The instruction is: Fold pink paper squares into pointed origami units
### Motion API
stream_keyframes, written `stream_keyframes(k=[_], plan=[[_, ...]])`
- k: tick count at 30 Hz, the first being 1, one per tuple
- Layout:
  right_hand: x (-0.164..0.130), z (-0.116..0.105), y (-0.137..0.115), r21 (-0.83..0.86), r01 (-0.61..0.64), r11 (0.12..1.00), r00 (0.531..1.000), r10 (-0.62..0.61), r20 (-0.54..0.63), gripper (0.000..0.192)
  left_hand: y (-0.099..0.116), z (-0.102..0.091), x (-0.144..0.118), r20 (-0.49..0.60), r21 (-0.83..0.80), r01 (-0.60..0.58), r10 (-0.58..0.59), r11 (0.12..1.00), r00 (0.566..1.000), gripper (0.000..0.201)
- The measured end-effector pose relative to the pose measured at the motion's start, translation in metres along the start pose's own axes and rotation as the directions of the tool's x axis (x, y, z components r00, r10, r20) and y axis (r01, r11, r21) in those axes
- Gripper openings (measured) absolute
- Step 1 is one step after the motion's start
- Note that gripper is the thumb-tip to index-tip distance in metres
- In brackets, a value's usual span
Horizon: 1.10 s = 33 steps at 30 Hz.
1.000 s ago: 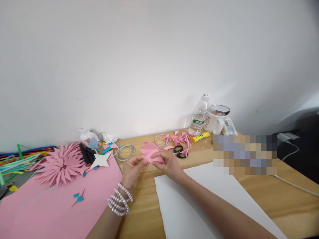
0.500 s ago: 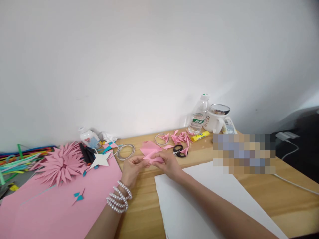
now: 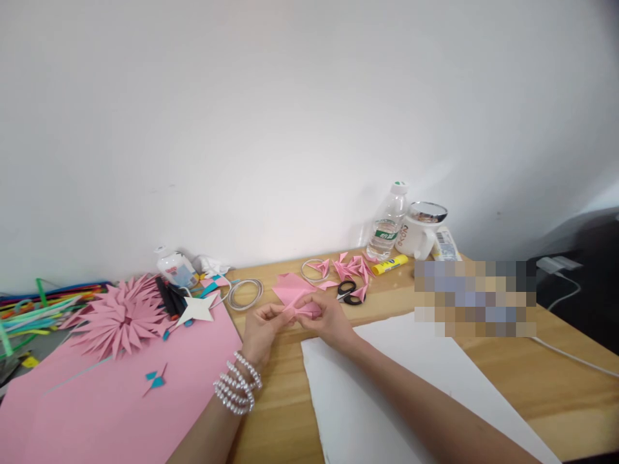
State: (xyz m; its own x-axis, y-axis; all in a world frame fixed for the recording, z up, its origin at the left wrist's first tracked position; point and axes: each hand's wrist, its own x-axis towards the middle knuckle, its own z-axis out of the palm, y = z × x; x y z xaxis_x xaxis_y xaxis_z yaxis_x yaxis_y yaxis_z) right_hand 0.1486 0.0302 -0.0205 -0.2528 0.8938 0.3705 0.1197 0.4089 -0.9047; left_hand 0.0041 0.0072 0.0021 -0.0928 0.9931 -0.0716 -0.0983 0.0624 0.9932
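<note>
In the head view, pinching folded pink paper (image 3: 293, 309) in the grip of left hand (image 3: 262, 325) and right hand (image 3: 327, 320), above the counter (image 3: 276, 386) — from both sides, probably to steady it. With scissors (image 3: 349, 297) and yellow glue stick (image 3: 389, 265) lying past the right hand — probably for easy reach.

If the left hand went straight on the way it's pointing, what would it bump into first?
Past the folded pink paper that it pinches, the left hand would probably meet the right hand, which holds the same piece; exact depth is hard to judge.
</note>
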Motion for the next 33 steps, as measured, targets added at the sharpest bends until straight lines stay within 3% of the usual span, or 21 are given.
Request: stream_keyframes(k=[9, 20, 27, 30, 33], plan=[[0.004, -0.001, 0.0, -0.009, -0.055, 0.998, 0.998, 0.055, -0.005, 0.02, -0.003, 0.001, 0.0, 0.013, -0.074, 0.051, -0.05, 0.996, 0.999, 0.012], [0.004, 0.001, 0.012, 0.224, -0.101, 0.969, 0.994, 0.09, 0.06, 0.026, 0.002, -0.002, 0.002, -0.078, -0.085, 0.029, -0.036, 0.996, 0.996, 0.014], [0.003, -0.001, 0.01, 0.233, -0.074, 0.97, 0.993, 0.049, 0.112, 0.031, 0.004, -0.002, 0.003, -0.101, -0.008, -0.021, 0.02, 1.0, 0.995, 0.015], [0.002, -0.003, 0.005, 0.229, -0.078, 0.97, 0.989, 0.046, 0.142, 0.027, 0.004, -0.002, 0.003, -0.117, 0.049, -0.042, 0.048, 0.998, 0.992, 0.016], [0.003, -0.002, 0.003, 0.206, -0.114, 0.972, 0.991, 0.097, 0.093, 0.016, 0.004, -0.003, 0.003, -0.081, 0.069, -0.023, 0.029, 0.997, 0.996, 0.016]])
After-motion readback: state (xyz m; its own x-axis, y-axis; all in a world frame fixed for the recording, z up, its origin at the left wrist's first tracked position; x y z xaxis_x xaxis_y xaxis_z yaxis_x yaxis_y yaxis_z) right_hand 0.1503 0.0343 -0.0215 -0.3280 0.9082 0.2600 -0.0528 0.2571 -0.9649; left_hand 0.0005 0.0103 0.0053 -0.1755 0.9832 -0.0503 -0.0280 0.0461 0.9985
